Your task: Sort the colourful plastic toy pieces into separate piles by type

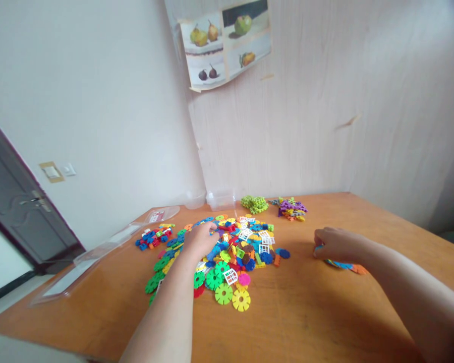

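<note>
A heap of small coloured plastic interlocking pieces (pixel 234 252) lies spread over the middle of an orange wooden table (pixel 295 312). My left hand (pixel 200 238) rests on the far left part of the heap, fingers curled into the pieces; what they pinch is too small to name. My right hand (pixel 335 244) lies to the right of the heap, fingers closed over a flat strip of joined blue and orange pieces (pixel 346 265) on the table.
A lime green cluster (pixel 254 203) and a purple and orange cluster (pixel 292 208) sit at the back. A clear plastic lid (pixel 98 252) lies along the left edge, clear tubs (pixel 221 199) by the wall. A dark door (pixel 18 212) stands at left.
</note>
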Demonstrator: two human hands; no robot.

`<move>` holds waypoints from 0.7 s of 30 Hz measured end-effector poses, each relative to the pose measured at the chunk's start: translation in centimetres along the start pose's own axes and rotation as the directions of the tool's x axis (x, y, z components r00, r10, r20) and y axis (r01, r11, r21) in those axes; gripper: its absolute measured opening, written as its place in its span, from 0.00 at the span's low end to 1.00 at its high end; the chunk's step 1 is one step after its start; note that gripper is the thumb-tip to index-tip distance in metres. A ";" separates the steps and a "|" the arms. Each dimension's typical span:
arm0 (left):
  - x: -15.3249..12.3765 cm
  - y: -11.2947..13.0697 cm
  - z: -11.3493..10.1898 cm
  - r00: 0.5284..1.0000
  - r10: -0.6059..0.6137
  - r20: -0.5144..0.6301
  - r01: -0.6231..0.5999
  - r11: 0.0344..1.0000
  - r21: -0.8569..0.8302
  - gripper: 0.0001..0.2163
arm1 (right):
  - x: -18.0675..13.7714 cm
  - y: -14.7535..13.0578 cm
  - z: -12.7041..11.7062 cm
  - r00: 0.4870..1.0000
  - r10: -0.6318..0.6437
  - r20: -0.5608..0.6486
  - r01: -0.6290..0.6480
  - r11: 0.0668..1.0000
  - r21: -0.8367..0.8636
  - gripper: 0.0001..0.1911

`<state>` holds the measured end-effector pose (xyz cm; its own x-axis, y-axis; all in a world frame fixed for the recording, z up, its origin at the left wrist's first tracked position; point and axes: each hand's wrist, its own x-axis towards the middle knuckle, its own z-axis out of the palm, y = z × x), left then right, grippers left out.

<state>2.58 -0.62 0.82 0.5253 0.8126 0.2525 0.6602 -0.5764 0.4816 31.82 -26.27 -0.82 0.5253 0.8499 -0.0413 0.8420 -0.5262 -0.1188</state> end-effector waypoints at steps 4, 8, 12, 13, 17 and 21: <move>-0.3 0.3 -0.4 0.999 0.029 0.029 -0.034 0.983 0.178 0.13 | 0.0 0.6 -0.2 1.000 0.023 0.009 -0.023 1.000 -0.009 0.08; -0.2 0.2 -0.3 0.997 0.058 0.048 -0.067 0.971 0.227 0.12 | 0.0 0.9 -0.4 0.999 0.026 0.032 -0.024 0.999 -0.044 0.09; -0.2 0.0 -0.3 0.997 0.064 0.053 -0.075 0.967 0.242 0.10 | 0.0 0.8 -0.5 1.000 -0.004 0.003 0.004 0.999 -0.032 0.12; -0.2 0.0 -0.3 0.997 0.064 0.054 -0.075 0.967 0.243 0.10 | 0.0 0.7 -0.5 1.000 -0.012 -0.003 0.012 1.000 -0.022 0.13; -0.4 0.2 -0.5 0.996 0.078 0.040 -0.086 0.960 0.266 0.11 | -0.1 -0.1 -0.4 1.000 -0.008 -0.027 0.009 1.000 0.016 0.17; -0.8 0.6 -0.7 0.996 0.075 0.042 -0.084 0.944 0.319 0.12 | -0.4 -1.1 -0.4 0.999 -0.015 -0.050 0.016 0.999 0.033 0.22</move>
<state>2.18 -1.50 1.53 0.5950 0.7629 0.2528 0.7503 -0.6400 0.1658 30.75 -26.10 -0.25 0.5184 0.8551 0.0103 0.8459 -0.5111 -0.1525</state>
